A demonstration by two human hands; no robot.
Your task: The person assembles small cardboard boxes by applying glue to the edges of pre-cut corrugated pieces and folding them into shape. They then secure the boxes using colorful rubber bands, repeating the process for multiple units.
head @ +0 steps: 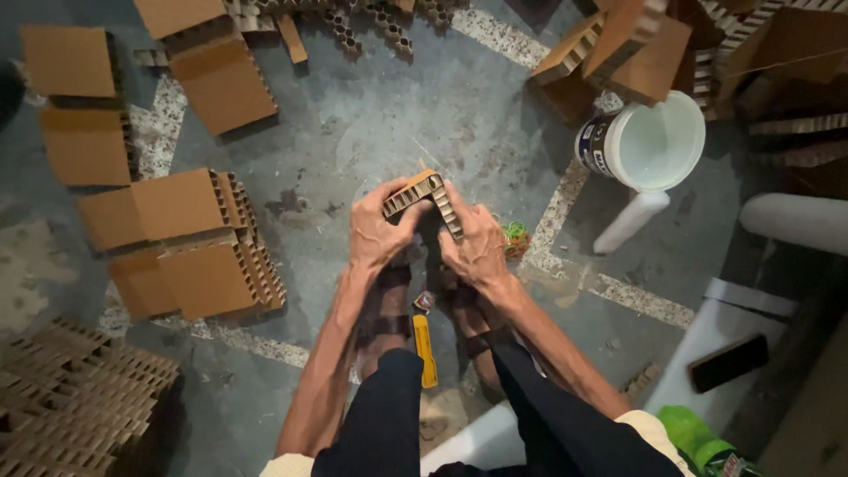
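Two hands, left hand (375,231) and right hand (477,246), share one bent honeycomb cardboard strip (426,199) between their fingers. One yellow utility knife (426,351) lies below the fingers, one white bucket (645,141) up to their right, one dark phone (729,362) lower right.

Grey concrete floor (397,115), cardboard pieces (190,243), white bucket (649,141), yellow knife (426,351)

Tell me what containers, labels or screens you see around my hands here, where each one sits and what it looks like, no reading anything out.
Bucket: upper right on the floor, round, white, open, with a dark blue and white label band on its side.
Bottle: bottom right corner, green cap and green body, with a partly visible label.
Phone: lower right on a white surface, flat dark rectangle, screen dark.
Nothing else with a label or screen shows.
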